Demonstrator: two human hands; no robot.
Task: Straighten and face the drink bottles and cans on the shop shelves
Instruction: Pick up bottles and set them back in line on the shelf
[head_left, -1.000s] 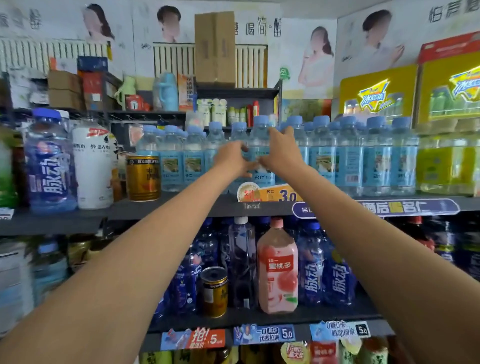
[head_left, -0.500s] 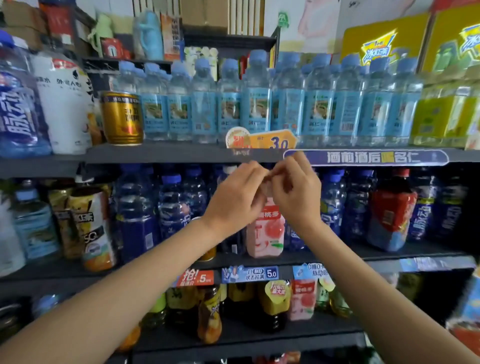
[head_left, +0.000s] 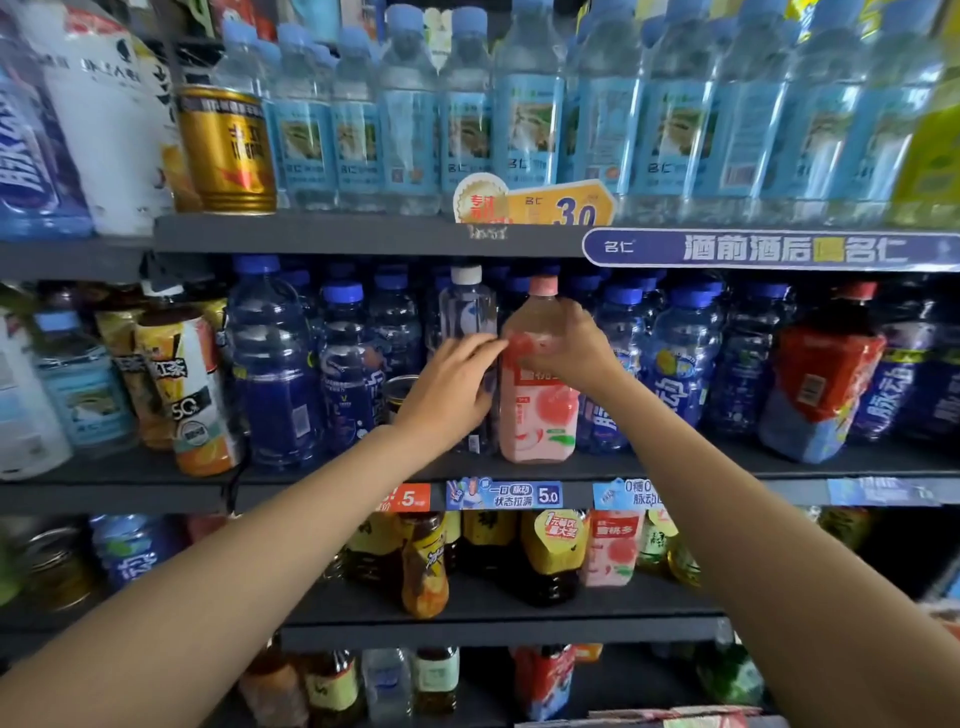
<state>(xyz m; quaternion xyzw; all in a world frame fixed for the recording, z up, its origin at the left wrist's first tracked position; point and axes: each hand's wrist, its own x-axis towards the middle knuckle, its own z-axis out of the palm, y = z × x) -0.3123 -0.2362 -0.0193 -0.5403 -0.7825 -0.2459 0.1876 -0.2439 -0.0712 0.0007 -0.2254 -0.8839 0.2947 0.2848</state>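
Note:
A pink peach drink bottle (head_left: 537, 415) with a pink cap stands at the front of the middle shelf (head_left: 675, 467). My right hand (head_left: 569, 348) grips its shoulder from the right, fingers curled over the front. My left hand (head_left: 449, 387) lies with straight fingers against the bottle's left side and covers the lower part of a clear white-capped bottle (head_left: 465, 312) beside it. Dark blue sports-drink bottles (head_left: 680, 353) fill the row on both sides and behind. A dark can (head_left: 397, 392) sits partly hidden behind my left wrist.
The upper shelf holds a row of pale blue water bottles (head_left: 530, 119), a gold can (head_left: 228, 150) and a yellow price tag (head_left: 561, 205). A red-labelled bottle (head_left: 826, 374) stands at the right. Tea bottles (head_left: 426, 566) crowd the lower shelves. Price labels (head_left: 504, 493) line the shelf edge.
The view dropped from the top shelf to the middle one. Both hands came down from the water bottles to the pink bottle; the right hand now grips its shoulder.

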